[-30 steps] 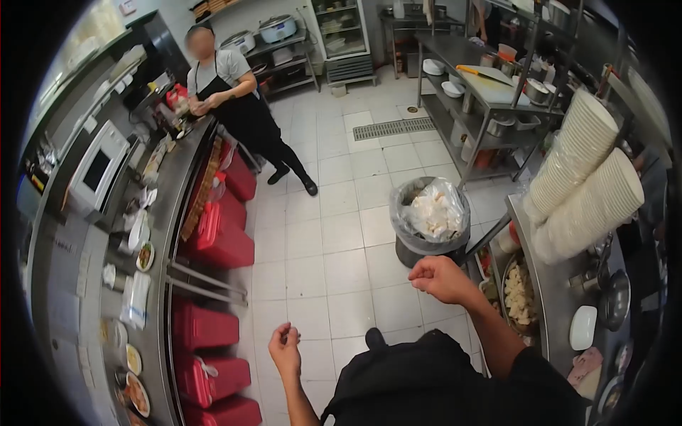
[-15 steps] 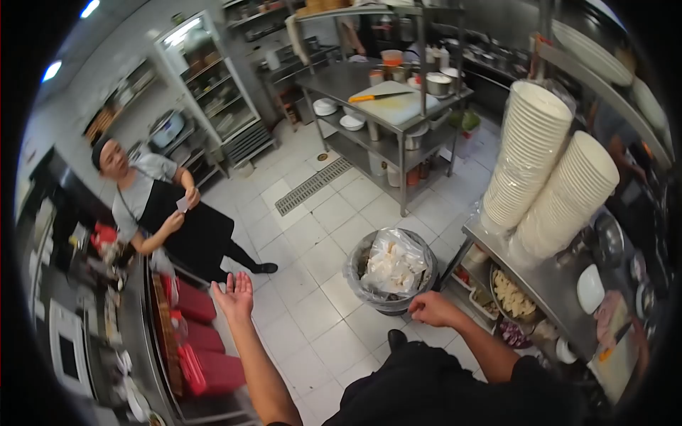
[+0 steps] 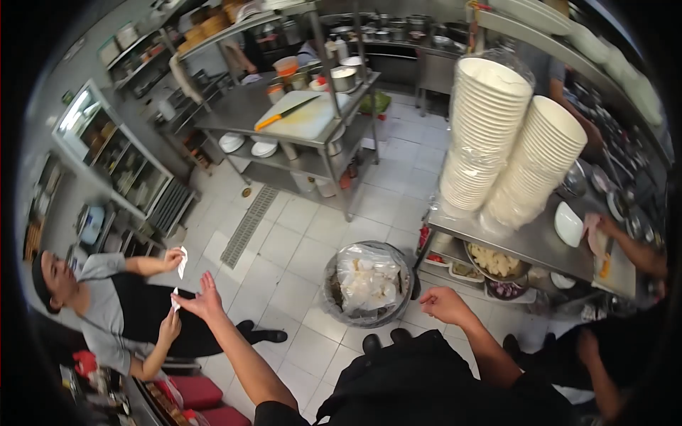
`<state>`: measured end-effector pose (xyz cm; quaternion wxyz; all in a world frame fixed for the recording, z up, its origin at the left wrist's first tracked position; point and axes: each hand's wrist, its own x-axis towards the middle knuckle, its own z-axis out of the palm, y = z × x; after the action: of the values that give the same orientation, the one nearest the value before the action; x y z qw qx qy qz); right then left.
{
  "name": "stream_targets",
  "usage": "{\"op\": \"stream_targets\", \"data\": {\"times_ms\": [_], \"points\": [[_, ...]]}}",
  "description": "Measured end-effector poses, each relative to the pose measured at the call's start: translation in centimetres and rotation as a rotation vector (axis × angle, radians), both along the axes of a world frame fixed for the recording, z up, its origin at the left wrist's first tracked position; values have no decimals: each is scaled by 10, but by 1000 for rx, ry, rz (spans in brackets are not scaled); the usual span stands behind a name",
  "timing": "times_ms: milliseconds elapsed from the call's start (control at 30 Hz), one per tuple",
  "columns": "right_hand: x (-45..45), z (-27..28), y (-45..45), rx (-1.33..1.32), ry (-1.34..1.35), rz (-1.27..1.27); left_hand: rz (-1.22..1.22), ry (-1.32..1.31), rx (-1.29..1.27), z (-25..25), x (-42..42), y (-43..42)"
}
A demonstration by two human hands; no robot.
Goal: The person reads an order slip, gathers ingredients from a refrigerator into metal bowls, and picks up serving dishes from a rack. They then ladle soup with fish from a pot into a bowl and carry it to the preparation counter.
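My left hand (image 3: pixel 204 301) reaches out over the floor on the left, its fingers spread. Its fingertips are right by a small white piece of paper (image 3: pixel 175 298) in a co-worker's lower hand (image 3: pixel 169 329); I cannot tell whether they touch it. The co-worker's other hand (image 3: pixel 171 260) holds up another white piece of paper (image 3: pixel 183 263). My right hand (image 3: pixel 446 307) hangs in the air to the right, fingers curled in, with nothing visible in them. Closest to it is a round bin (image 3: pixel 331 304) lined with clear plastic, holding a crumpled bag (image 3: pixel 369 277).
On the right, a steel table (image 3: pixel 462 228) bears two tall stacks of white tubs (image 3: pixel 486 135). Another co-worker's hand (image 3: pixel 604 226) is by a cutting board there. Behind stands a steel worktable (image 3: pixel 234 117) with a knife (image 3: pixel 284 113). A co-worker (image 3: pixel 92 284) stands on the left.
The view has turned right and moved forward. My left hand has come up to the co-worker's paper. The co-worker's hands, together on one paper before, are now apart with a piece in each.
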<state>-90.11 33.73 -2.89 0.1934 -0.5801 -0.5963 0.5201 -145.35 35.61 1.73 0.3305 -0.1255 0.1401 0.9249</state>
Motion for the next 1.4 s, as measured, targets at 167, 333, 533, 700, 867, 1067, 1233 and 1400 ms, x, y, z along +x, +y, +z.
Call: {"op": "stream_targets", "data": {"times_ms": [167,333,533,700,867,1067,1233,1400], "points": [[1,-21,-32,-166,81,-186,-95,18,-4,-12,13,16],[-7,-3,-31,-194,85,-223,-291,115,-68,-10,15,54],[7,-3,-26,-95,91,-255,-176,47,-153,-60,-25,118],[25,-8,-29,-105,101,-310,-153,-4,-173,-61,-3,127],[29,3,-23,-138,60,-280,-490,212,-313,-63,41,121],[20,-1,11,-93,175,-204,-1651,1018,-523,-23,237,59],[7,48,41,-87,518,-201,-2134,1766,-425,15,333,33],[21,50,48,-192,644,82,-2262,2234,-351,57,364,44]]}}
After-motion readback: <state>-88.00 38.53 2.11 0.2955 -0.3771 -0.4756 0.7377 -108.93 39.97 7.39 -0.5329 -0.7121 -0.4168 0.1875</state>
